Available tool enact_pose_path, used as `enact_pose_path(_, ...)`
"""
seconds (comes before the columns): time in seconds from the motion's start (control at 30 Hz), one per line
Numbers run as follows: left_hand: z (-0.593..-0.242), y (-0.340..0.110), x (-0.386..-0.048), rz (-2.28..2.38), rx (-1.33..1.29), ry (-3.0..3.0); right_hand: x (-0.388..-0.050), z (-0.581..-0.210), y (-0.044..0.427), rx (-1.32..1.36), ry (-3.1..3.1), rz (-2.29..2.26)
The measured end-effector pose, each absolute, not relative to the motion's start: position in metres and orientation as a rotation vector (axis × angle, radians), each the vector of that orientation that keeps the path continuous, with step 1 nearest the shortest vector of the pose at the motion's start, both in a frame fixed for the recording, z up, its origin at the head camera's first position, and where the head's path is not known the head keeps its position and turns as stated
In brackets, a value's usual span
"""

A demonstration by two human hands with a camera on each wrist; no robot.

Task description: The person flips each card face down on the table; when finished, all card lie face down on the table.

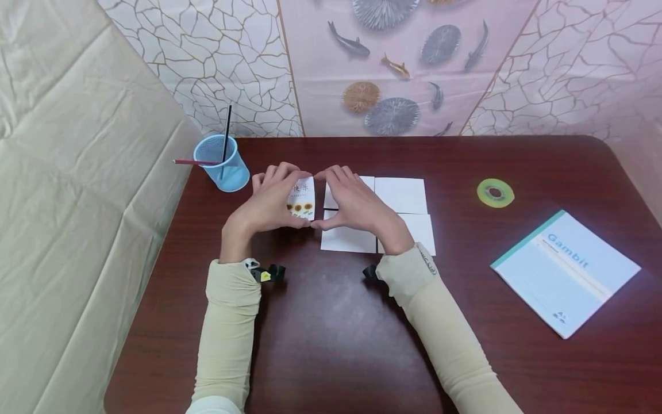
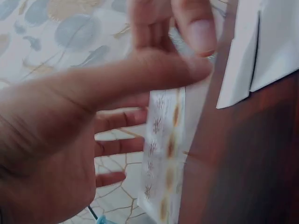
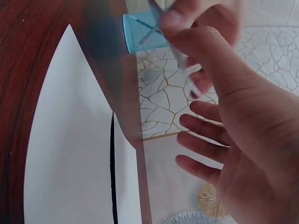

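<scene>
A white card (image 1: 301, 198) printed with sunflowers and Chinese characters is held up between the two hands. My left hand (image 1: 266, 201) grips it, thumb at the near edge and fingers at the far edge. My right hand (image 1: 357, 201) curves over the white cards, its thumb and forefinger tips at the card's right corners and close against the left fingertips. The left wrist view shows the printed card (image 2: 161, 154) tilted behind the left thumb, which hides one end. Blank white cards (image 1: 400, 195) lie in two rows on the table, partly beneath the right hand.
A blue mesh pen cup (image 1: 230, 172) with a black and a red pencil stands at the back left. To the right lie a yellow-green ring-shaped roll (image 1: 495, 192) and a Gambit notebook (image 1: 566, 273). A patterned cloth (image 1: 233, 69) hangs behind the table's far edge.
</scene>
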State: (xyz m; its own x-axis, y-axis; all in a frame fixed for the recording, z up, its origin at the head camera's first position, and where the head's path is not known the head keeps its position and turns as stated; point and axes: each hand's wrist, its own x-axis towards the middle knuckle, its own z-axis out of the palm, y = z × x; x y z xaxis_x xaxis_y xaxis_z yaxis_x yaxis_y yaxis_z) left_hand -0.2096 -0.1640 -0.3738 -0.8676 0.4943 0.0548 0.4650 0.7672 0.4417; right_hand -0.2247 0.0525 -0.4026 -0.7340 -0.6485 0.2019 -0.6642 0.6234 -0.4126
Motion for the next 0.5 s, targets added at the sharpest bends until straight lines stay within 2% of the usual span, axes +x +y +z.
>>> enact_pose_path(0.3,-0.347,-0.181,-0.195,1.399,0.989,2.547,-0.224,-0.407,0.051,1.186,-2.828,0.868)
enact_pose_path(0.5,-0.332,-0.18,-0.186,1.512,0.961,2.447,-0.226,-0.411,0.052,1.173,-2.862,0.954)
